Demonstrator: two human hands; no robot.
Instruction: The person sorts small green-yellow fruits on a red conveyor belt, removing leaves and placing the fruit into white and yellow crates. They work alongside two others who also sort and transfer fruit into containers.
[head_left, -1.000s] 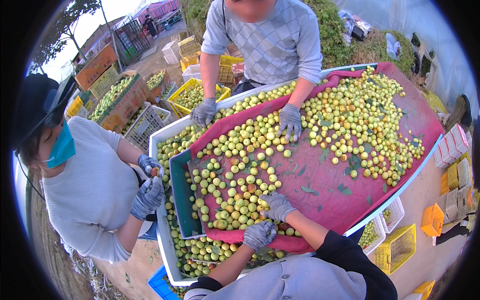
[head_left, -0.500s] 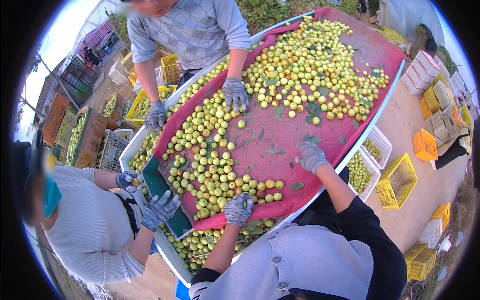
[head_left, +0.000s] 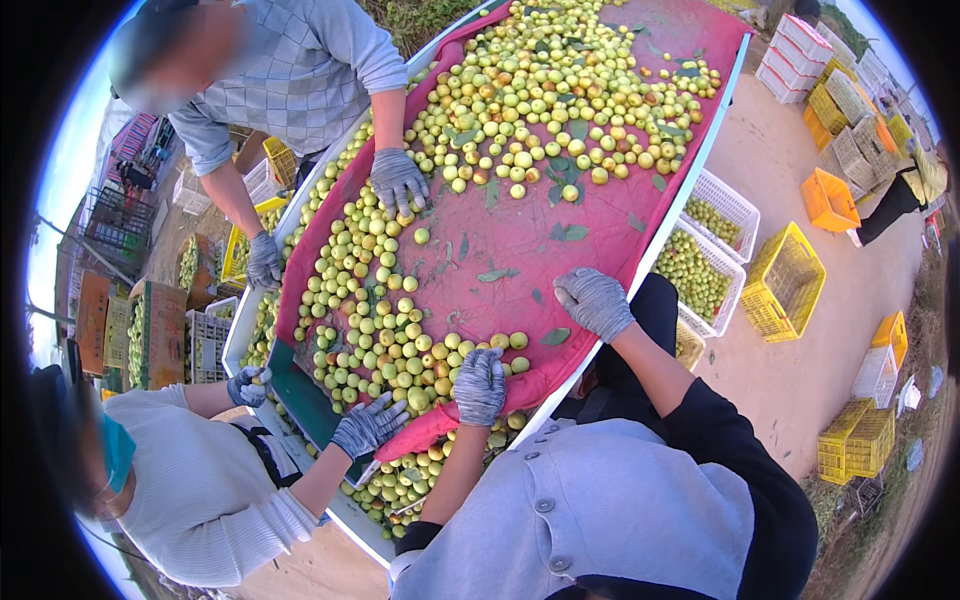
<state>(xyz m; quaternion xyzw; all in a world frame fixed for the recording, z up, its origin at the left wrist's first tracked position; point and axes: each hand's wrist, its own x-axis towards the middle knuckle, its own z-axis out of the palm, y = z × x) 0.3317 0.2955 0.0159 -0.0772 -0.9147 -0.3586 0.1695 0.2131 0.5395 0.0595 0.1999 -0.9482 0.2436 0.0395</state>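
Many small round yellow-green fruits point(head_left: 385, 345), which look like jujubes, lie on a sloping sorting table lined with red cloth point(head_left: 480, 295). My left hand point(head_left: 480, 386), in a striped grey glove, rests at the cloth's near padded edge beside the fruits. Its fingers are curled together, and whatever they hold is hidden. My right hand point(head_left: 594, 303), gloved alike, is over the cloth near its right edge, apart from the fruits. Its fingers are bent together with no fruit showing. Loose green leaves point(head_left: 497, 275) are scattered between the hands and the upper heap.
Across the table a person's gloved hand point(head_left: 398, 182) touches fruits. Another person's hand point(head_left: 368, 426) is by the green board point(head_left: 305, 395) at the lower end. More fruit lies in the white trough point(head_left: 238, 335). Fruit-filled white crates point(head_left: 722, 290) and a yellow crate point(head_left: 783, 283) stand to the right.
The view has shifted, so the table sits further left and up. My right hand's fingers, stretched out before, are now bent together. The lower-left person's hand is lower and nearer my left hand.
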